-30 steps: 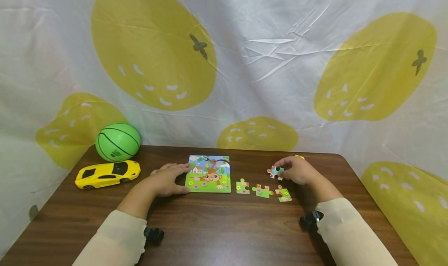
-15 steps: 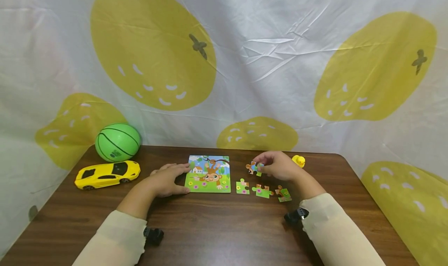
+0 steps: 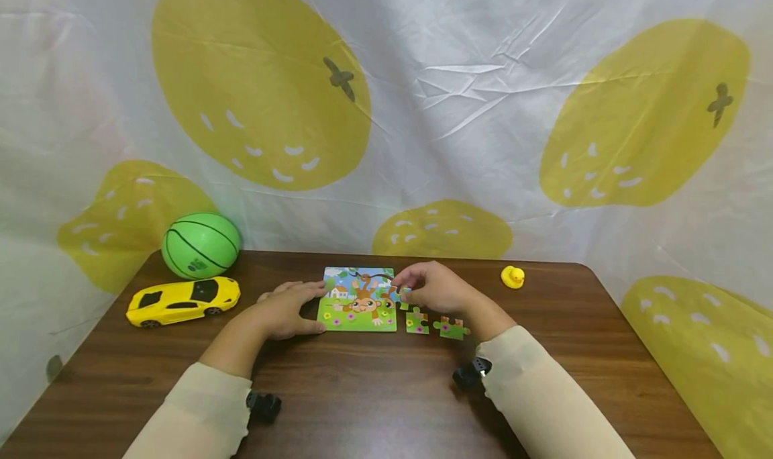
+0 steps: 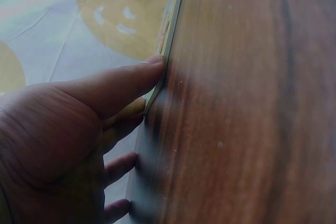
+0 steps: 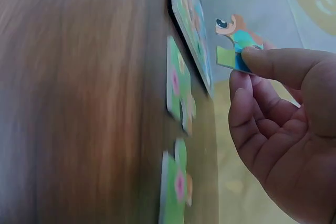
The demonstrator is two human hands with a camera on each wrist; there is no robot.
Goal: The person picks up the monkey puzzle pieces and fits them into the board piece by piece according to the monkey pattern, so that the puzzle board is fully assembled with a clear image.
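My right hand (image 3: pixel 436 288) pinches a small die-cut puzzle piece (image 5: pixel 234 45) between thumb and fingertips, just above the right edge of the puzzle board (image 3: pixel 358 299), which lies flat at table centre. The right wrist view alone shows the piece's print: a cartoon face with one eye, teal and green patches, knobbed outline; from the head view it is nearly hidden under my fingers. My left hand (image 3: pixel 288 306) lies flat, fingers straight, at the board's 9 o'clock; the left wrist view shows my thumb (image 4: pixel 128 80) pressed against the board's thin edge. Two loose green pieces (image 3: pixel 418 322) (image 3: pixel 451 327) with flower prints lie at the board's 4 o'clock, near my right wrist. The table (image 3: pixel 374 392) is dark wood-grain. At 10 o'clock, a glossy yellow toy car (image 3: pixel 181 299) and a green rubber ball (image 3: pixel 201 245) with black seams; its dark mark is unreadable. A yellow rubber duck (image 3: pixel 512 277) sits at 2 o'clock.
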